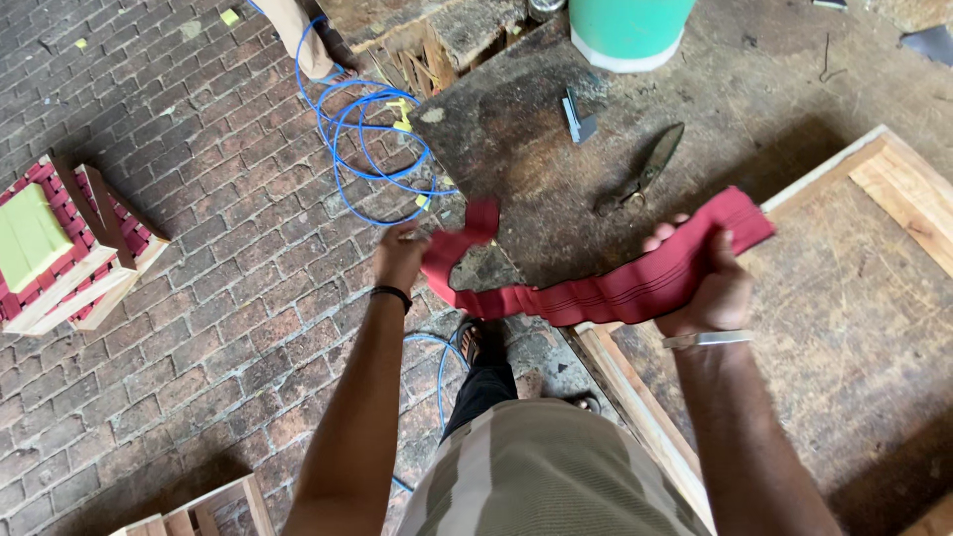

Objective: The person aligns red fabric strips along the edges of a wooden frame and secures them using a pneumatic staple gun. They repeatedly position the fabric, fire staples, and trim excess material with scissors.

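I hold a wide red webbing strap [606, 288] stretched between both hands above the edge of a dark worn workbench [516, 139]. My left hand [399, 256] pinches the strap's folded left end, which curls up past my fingers. The right part of the strap is gripped by my right hand [707, 288], and its end sticks out past my thumb toward a wooden frame [874, 169]. The strap sags a little in the middle. A black band is on my left wrist, a metal bracelet on my right.
Metal shears [643, 171] and a small grey tool [578, 117] lie on the bench. A teal bucket [627, 30] stands at its far edge. Blue hose [369, 149] coils on the brick floor. A stool frame with red webbing [69, 243] stands left. Another person's foot [316, 55] is at the top.
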